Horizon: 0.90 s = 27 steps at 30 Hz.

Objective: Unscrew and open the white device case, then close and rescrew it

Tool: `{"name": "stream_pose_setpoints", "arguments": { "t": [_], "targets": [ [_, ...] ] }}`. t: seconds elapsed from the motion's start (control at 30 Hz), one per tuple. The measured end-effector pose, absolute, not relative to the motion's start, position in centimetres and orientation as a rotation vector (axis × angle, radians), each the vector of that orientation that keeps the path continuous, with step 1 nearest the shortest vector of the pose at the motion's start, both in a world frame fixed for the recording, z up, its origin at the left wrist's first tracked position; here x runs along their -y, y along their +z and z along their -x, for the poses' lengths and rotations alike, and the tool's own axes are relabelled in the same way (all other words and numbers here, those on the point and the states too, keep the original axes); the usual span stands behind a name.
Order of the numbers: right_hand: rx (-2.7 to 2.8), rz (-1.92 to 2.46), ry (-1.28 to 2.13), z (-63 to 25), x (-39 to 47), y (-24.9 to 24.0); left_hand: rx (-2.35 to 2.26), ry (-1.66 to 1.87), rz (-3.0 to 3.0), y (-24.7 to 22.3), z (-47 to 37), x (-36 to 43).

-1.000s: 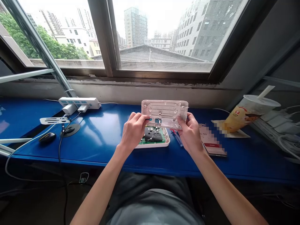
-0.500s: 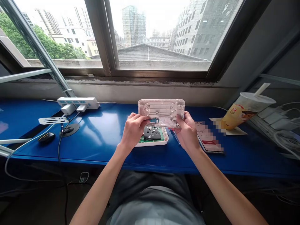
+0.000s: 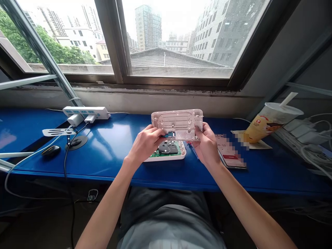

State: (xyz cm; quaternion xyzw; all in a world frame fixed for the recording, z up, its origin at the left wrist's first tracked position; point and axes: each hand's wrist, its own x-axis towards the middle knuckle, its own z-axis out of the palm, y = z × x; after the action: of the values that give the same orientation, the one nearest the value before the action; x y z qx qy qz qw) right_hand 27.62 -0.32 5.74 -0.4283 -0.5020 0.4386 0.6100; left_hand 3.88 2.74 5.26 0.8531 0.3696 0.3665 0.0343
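Note:
A pale perforated plastic cover (image 3: 178,121) is held up above the desk, its ribbed inner face toward me. My right hand (image 3: 206,141) grips its lower right corner, thumb on the near face. My left hand (image 3: 146,141) is closed at the lower left edge, fingertips pinching a small blue piece (image 3: 166,135) whose kind I cannot make out. Below the cover lies a white housing (image 3: 168,158) with a green circuit board (image 3: 158,154) and a black plate (image 3: 168,148) inside, partly hidden by the cover and left hand.
A phone (image 3: 232,152) and a blue pen-like object (image 3: 193,151) lie right of the housing. Further right, a drink cup (image 3: 269,121) leans on paper. A power strip (image 3: 86,112), a round-based stand (image 3: 77,142) and a black mouse (image 3: 51,151) are at left.
The cover has shifted slightly left and tilted, its left end lower. My left hand has moved a little left, showing more of the blue piece. My right hand keeps its grip.

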Motion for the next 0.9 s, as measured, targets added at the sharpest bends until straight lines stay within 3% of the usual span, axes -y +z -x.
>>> {"name": "stream_pose_setpoints", "arguments": {
  "t": [0.9],
  "targets": [
    [0.907,0.847,1.220,-27.70,0.45,6.00,-1.095,1.299,-2.811,5.81,-4.48,-1.88]
  ]
}}
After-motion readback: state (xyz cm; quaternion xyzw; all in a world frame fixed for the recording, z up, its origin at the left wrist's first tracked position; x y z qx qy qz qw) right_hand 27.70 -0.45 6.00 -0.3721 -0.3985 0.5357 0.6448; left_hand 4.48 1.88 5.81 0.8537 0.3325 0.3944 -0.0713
